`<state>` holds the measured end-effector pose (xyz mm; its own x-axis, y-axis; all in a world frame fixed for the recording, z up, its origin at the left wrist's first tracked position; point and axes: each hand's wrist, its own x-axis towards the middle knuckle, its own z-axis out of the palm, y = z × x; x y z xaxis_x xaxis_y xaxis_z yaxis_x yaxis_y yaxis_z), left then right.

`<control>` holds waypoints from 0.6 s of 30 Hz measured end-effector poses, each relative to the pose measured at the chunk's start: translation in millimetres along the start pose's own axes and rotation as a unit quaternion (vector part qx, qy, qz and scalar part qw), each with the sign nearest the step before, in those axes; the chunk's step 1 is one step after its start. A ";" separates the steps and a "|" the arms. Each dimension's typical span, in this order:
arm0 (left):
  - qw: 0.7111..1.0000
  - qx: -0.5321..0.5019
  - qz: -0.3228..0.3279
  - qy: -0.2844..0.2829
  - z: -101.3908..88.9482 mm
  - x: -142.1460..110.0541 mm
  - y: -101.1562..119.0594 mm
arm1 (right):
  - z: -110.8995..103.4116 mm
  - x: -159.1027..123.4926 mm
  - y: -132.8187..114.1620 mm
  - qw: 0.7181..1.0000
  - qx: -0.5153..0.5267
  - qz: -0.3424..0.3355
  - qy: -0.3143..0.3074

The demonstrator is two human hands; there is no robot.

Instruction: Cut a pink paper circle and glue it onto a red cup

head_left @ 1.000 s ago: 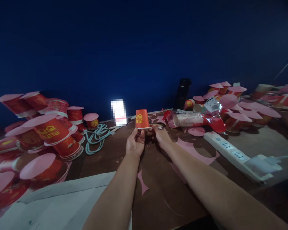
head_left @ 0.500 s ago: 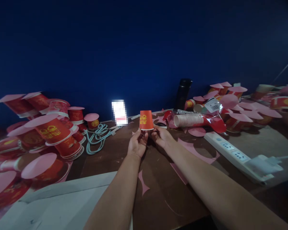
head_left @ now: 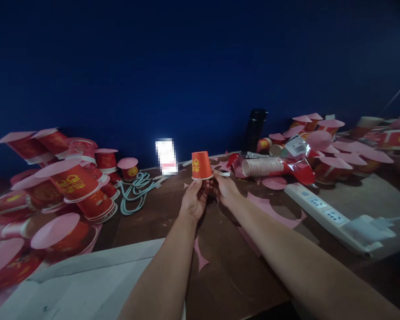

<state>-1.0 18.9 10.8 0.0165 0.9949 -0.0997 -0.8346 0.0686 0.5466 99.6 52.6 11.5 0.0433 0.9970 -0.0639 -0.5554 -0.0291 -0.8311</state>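
A red paper cup (head_left: pixel 202 165) with yellow characters is held upside down above the middle of the table, its white rim at the bottom and slightly tilted. My left hand (head_left: pixel 194 200) grips the rim from below left, the thumb on the near side. At the rim's right edge, my right hand (head_left: pixel 224 189) pinches the cup with closed fingers; some fingertips are hidden behind it. Just behind the right hand lies a small white object (head_left: pixel 225 174), partly covered and too unclear to name. Scraps of pink paper (head_left: pixel 202 257) lie on the table nearby.
Red cups with pink paper discs (head_left: pixel 75 182) are piled at left; more (head_left: pixel 335 164) stand at right. A cup stack (head_left: pixel 263 167), power strip (head_left: pixel 320 213), black bottle (head_left: pixel 256 129), coiled cable (head_left: pixel 133 195), lit blurred screen (head_left: pixel 166 155) and white board (head_left: pixel 86 284) surround the dark table (head_left: pixel 233 275).
The cup has risen slightly, shifted a little left and tilted. My right hand has turned slightly at the rim; both hands stay on the cup.
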 end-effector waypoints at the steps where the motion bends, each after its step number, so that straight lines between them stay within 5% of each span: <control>1: 1.000 -0.009 0.007 0.018 -0.6 1.5 0.1 | -0.8 -0.9 0.5 0.996 -0.073 -0.043 0.028; 3: 0.999 -0.023 0.017 0.045 -1.7 4.4 -0.1 | -2.5 -4.3 -0.6 0.958 -0.217 -0.174 0.071; 5: 0.998 -0.030 0.018 0.056 -2.8 6.6 -0.6 | -3.4 -10.5 -3.8 0.885 -0.317 -0.331 0.078; 7: 0.997 -0.039 0.022 0.059 -3.9 7.7 -1.8 | -2.2 -18.9 -7.1 0.805 -0.385 -0.448 0.051; 9: 0.997 -0.048 0.029 0.049 -5.1 7.6 -3.3 | 0.8 -27.7 -8.7 0.755 -0.427 -0.497 -0.001; 13: 0.998 -0.057 0.037 0.017 -6.4 7.0 -6.0 | 6.6 -38.7 -6.0 0.728 -0.460 -0.504 -0.060; 18: 0.997 -0.060 0.047 0.006 -7.7 11.5 -8.8 | 6.3 -34.7 -1.3 0.721 -0.473 -0.504 -0.037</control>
<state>2.3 29.2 -1.5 -0.0711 0.9955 -0.0623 -0.8923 -0.0356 0.4500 93.6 18.5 18.3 -0.0349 0.5452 0.8376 0.5444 0.7132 -0.4415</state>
